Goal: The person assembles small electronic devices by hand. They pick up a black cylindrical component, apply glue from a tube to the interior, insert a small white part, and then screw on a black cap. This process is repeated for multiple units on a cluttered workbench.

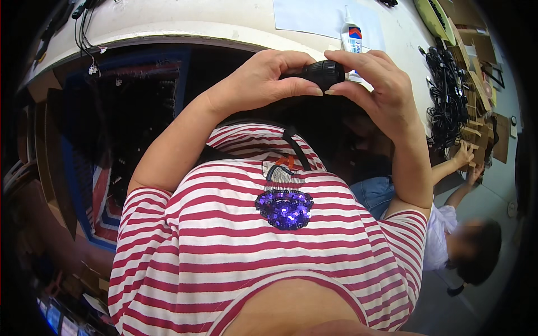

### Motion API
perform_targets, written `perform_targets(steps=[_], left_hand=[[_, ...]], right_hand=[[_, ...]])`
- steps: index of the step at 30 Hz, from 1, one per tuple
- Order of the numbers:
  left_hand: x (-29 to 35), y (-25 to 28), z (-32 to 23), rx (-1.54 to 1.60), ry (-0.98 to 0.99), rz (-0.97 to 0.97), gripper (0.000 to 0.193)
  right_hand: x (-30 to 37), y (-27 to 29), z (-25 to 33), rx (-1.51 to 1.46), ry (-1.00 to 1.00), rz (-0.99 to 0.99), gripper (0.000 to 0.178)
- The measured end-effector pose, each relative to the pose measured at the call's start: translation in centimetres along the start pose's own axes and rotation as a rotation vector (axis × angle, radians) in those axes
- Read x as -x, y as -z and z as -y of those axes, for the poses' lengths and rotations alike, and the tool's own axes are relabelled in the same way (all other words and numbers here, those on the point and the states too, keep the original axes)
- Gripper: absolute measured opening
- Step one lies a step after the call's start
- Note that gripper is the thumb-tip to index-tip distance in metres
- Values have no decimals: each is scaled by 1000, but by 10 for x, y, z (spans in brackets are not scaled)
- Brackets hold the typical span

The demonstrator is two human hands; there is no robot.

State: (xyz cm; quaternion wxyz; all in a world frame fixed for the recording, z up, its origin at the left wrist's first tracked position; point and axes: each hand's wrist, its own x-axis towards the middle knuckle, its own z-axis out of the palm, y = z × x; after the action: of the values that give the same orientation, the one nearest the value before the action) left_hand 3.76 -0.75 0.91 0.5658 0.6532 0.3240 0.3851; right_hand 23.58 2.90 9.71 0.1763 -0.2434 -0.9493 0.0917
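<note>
A black flashlight (pixel 324 74), with a narrow body and a wider ribbed head, is held level in front of my chest by the table's edge. My left hand (pixel 269 78) is wrapped round its narrow body, thumb and forefinger reaching along the head. At the head's end, my right hand (pixel 378 81) grips with thumb below and fingers above. The far side of the flashlight is hidden. Just beyond my right hand lies a white tube (pixel 352 35) with a pointed nozzle and red and blue print, partly covered by my fingers.
The white table (pixel 235 19) curves across the front, bearing a pale sheet (pixel 302 14). Coiled black cables (pixel 445 84) lie at the right, beside a yellow-green tray (pixel 428 17). A person (pixel 448 235) sits at my right, hands near cardboard (pixel 476 134). A blue-edged dark bin (pixel 140 112) stands left.
</note>
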Motion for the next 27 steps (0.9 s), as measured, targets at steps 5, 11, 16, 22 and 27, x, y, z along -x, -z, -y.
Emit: perform_targets(steps=[5, 11, 16, 22, 27], left_hand=[[-2, -3, 3, 55, -15, -5, 20], [-5, -9, 4, 66, -13, -71, 24], [-7, -11, 7, -11, -96, -78, 24], [-10, -16, 1, -106, -178, -137, 24], [-9, -21, 1, -147, -197, -166, 22]], right_hand=[[0, 2, -1, 3, 36, -22, 36], [5, 3, 2, 55, -114, 25, 34], [5, 4, 0, -87, -32, -29, 35], [7, 3, -4, -124, -17, -50, 36], [9, 7, 6, -159, -184, -48, 34]])
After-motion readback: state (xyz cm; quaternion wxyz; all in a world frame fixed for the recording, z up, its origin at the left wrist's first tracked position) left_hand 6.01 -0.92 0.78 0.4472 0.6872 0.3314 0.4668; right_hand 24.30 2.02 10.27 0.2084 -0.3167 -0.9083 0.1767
